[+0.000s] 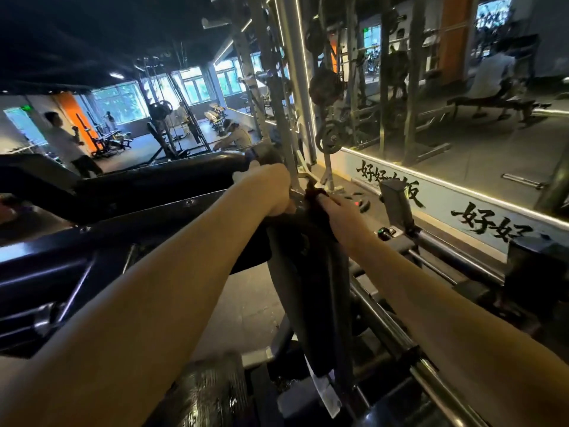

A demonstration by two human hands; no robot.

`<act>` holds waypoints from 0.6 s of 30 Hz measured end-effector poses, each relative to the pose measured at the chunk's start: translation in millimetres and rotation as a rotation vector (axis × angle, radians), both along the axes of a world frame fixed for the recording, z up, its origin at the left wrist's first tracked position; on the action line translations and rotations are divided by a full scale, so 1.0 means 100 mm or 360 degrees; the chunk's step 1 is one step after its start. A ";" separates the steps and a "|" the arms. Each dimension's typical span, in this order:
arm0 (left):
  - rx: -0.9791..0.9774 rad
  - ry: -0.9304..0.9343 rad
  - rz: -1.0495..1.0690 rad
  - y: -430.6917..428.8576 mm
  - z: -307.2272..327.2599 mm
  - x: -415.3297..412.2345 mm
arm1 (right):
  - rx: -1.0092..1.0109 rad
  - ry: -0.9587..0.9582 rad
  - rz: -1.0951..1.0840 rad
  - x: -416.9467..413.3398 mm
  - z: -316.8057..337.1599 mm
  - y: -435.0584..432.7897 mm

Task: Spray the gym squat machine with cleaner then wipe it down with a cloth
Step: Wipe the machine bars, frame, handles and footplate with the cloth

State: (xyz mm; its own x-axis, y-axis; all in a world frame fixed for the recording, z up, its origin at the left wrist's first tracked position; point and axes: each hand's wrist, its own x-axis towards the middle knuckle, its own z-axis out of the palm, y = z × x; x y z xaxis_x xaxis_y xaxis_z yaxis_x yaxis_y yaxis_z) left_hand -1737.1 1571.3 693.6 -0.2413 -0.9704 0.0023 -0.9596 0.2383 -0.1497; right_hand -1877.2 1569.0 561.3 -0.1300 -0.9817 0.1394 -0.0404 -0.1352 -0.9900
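A person leans over a black squat machine (138, 221) on a gym floor, both bare forearms stretched forward to the head of its frame, seen from the head camera. The right hand (337, 212) holds a dark cloth (311, 194) bunched at its fingertips and pressed against the metal where the frame meets a dark upright pad (303, 291). The left hand (269, 191), just beside the cloth, is curled tight around a grey-topped object (265, 153) that rises above the knuckles. It may be the sprayer, but motion blur and the hand itself hide too much to say.

A long black pad (154, 177) runs away to the left behind the left wrist, and polished steel rails (397, 326) slant down the machine's right side beneath the right forearm.

Along the right stands a mirrored wall (462, 134), and under it a pale band painted with black brush characters (392, 188). Weight plates (326, 87) hang on a rack beyond the hands. A person in a white shirt (64, 140) stands well apart at the far left near an orange pillar (75, 114), with bright windows (120, 101) behind.
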 end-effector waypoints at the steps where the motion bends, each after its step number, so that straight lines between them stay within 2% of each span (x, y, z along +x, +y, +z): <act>1: -0.0033 0.0020 0.0024 0.00 -0.03 0.00 | -0.0185 0.0076 0.0007 0.06 0.07 0.03; 3: -0.0082 0.0052 0.0035 0.02 -0.10 0.03 | -0.0450 0.0285 -0.0117 0.15 -0.05 0.05; 5: -0.0160 0.0036 0.0006 0.06 -0.18 0.07 | -0.0552 0.0306 -0.0321 0.21 -0.39 0.04; 7: -0.0262 0.0038 -0.0048 0.12 -0.26 0.10 | -0.0380 0.0137 -0.0473 0.20 -0.71 0.11; 9: -0.0422 0.0021 -0.0129 0.20 -0.36 0.07 | 0.0004 -0.0008 -0.0536 0.15 -1.07 0.22; 11: -0.0588 -0.0018 -0.0183 0.29 -0.48 0.01 | 0.0359 -0.0019 -0.0512 0.08 -1.38 0.36; 14: -0.0818 0.0026 -0.0284 0.43 -0.77 -0.04 | 0.0550 -0.0197 -0.0518 0.03 -1.62 0.68; 16: -0.0931 0.0176 -0.0468 0.57 -1.05 -0.03 | 0.0662 -0.0487 -0.0537 0.03 -1.66 0.88; 18: -0.0894 0.0397 -0.0631 0.74 -1.40 0.02 | 0.0767 -0.0736 -0.0525 0.08 -1.60 1.09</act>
